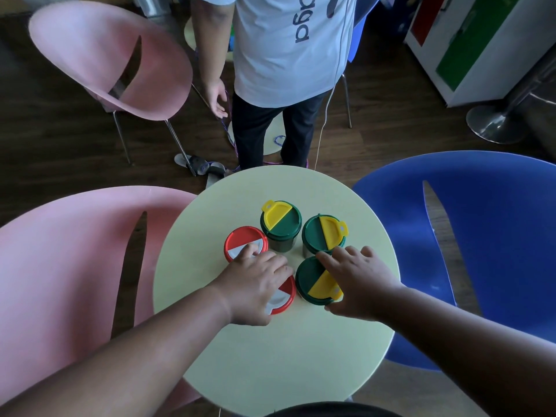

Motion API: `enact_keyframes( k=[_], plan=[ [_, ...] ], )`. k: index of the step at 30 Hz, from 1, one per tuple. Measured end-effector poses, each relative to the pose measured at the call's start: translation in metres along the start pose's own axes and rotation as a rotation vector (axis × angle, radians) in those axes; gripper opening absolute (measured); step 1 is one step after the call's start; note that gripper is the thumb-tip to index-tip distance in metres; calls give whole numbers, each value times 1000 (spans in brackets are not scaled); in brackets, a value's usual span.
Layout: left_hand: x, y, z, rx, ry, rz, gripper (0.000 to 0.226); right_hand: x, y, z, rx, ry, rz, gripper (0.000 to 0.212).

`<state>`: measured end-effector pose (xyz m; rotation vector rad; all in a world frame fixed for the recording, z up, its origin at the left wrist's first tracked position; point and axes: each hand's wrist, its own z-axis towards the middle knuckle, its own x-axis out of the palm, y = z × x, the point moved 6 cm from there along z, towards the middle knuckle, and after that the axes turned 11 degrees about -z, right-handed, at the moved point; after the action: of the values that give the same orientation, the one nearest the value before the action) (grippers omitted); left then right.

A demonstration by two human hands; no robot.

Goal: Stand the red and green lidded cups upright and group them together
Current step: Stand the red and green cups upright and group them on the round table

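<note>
Five lidded cups stand upright in a cluster on the round pale-yellow table [270, 356]. Two have red-and-white lids: one at the left [240, 239], one nearer me [284, 296], mostly under my left hand [255, 284]. That hand lies over the near red cup, with a fingertip touching the left red lid. Three cups have green-and-yellow lids: far [281, 219], right [323, 234] and near [316, 281]. My right hand [358, 281] rests against the near green cup, fingers spread, fingertips reaching the right green cup.
Another person [285, 55] in a white shirt stands just beyond the table. A pink chair [60, 281] is at my left, a second pink chair [105, 64] is farther back, and a blue chair [481, 251] is at my right. Sandals [198, 167] lie on the dark floor.
</note>
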<state>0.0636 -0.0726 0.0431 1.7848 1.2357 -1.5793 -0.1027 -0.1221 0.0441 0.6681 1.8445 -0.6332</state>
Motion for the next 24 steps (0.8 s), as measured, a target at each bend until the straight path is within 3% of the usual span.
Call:
enact_keyframes(
  k=[11,24],
  plan=[
    [5,3,-3,-4,62,-62,75,6,-4,-3,5,-6,37,97],
    [4,0,-6,-30,-17,-84,69,8,-2,-5,33,18,49,97]
  ],
)
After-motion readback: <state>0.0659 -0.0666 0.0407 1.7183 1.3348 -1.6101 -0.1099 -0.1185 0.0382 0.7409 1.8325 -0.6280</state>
